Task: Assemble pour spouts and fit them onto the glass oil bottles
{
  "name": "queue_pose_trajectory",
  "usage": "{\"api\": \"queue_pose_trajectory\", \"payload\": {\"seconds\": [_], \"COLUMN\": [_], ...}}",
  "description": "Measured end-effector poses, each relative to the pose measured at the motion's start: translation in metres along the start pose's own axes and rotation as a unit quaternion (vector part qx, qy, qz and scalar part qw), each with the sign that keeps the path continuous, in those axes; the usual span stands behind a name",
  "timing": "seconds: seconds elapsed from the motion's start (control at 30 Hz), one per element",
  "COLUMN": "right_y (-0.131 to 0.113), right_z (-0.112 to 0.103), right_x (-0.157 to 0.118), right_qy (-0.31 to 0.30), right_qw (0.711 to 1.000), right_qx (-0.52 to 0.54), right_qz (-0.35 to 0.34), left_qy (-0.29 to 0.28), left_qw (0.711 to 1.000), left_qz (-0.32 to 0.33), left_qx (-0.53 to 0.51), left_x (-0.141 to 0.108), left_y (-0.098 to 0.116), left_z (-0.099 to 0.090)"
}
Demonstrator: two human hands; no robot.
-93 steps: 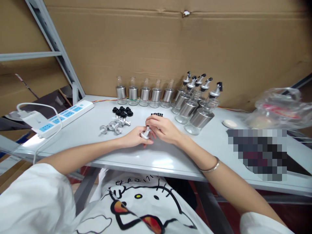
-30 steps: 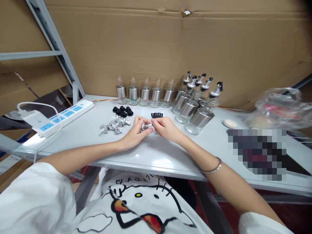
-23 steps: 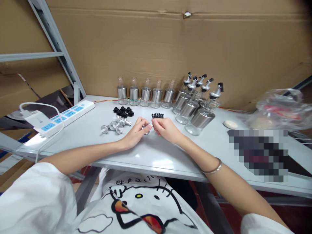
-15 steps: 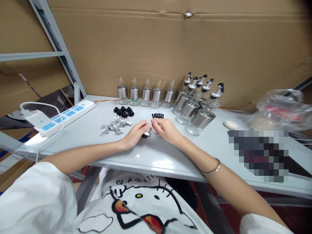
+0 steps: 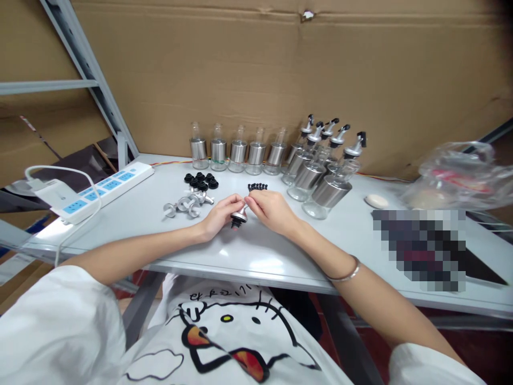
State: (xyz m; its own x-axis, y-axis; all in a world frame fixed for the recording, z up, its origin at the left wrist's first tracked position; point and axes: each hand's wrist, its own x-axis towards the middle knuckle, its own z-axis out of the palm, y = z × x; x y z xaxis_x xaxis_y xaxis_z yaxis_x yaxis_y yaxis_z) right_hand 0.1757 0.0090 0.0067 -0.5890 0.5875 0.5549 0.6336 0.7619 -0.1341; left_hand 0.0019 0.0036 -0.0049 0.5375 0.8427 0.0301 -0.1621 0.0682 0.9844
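Both hands meet over the front middle of the table around a silver pour spout [image 5: 239, 216] with a black ribbed stopper pointing down. My left hand [image 5: 222, 215] is closed on the spout from the left. Fingers of my right hand [image 5: 269, 208] are pinched at the spout's upper end, which they hide; whether a small cap is between them I cannot make out. Just behind the hands lies a row of small black caps [image 5: 257, 187]. To the left are several loose silver spouts [image 5: 188, 205] and a cluster of black stoppers [image 5: 200, 181].
Glass bottles with steel sleeves [image 5: 238, 152] line the back. Several bottles fitted with spouts [image 5: 326, 190] stand to the right. A power strip [image 5: 108, 190] with a cable lies left; a white oval object [image 5: 375, 201] and a plastic bag [image 5: 452, 179] lie right.
The spout's black stopper end shows more fully below my left hand. Both hands stay together at the spout, and the whole view has shifted slightly.
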Motion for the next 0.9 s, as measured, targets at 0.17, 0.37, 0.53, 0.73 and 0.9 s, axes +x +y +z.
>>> {"api": "queue_pose_trajectory", "payload": {"seconds": [0.17,0.37,0.53,0.73,0.9], "right_y": [0.000,0.002,0.013,0.032,0.044], "right_z": [-0.002,-0.010,-0.011,-0.013,-0.021], "right_x": [0.000,0.000,0.002,0.000,-0.003], "right_qy": [-0.002,0.040,0.087,0.050,-0.054], "right_qw": [1.000,0.999,0.990,0.995,0.992], "right_qx": [-0.010,0.020,0.108,0.083,0.032], "right_qz": [-0.010,-0.003,0.035,0.033,0.113], "left_qy": [-0.016,-0.043,-0.023,-0.007,0.002], "left_qw": [0.999,0.995,0.993,0.993,0.992], "left_qz": [-0.025,-0.050,-0.060,-0.068,-0.077], "left_qx": [-0.032,-0.069,-0.098,-0.097,-0.097], "left_x": [0.000,0.002,0.002,0.003,0.002], "left_y": [0.002,0.002,0.004,0.002,0.003], "left_z": [0.000,-0.001,-0.002,-0.002,-0.002]}}
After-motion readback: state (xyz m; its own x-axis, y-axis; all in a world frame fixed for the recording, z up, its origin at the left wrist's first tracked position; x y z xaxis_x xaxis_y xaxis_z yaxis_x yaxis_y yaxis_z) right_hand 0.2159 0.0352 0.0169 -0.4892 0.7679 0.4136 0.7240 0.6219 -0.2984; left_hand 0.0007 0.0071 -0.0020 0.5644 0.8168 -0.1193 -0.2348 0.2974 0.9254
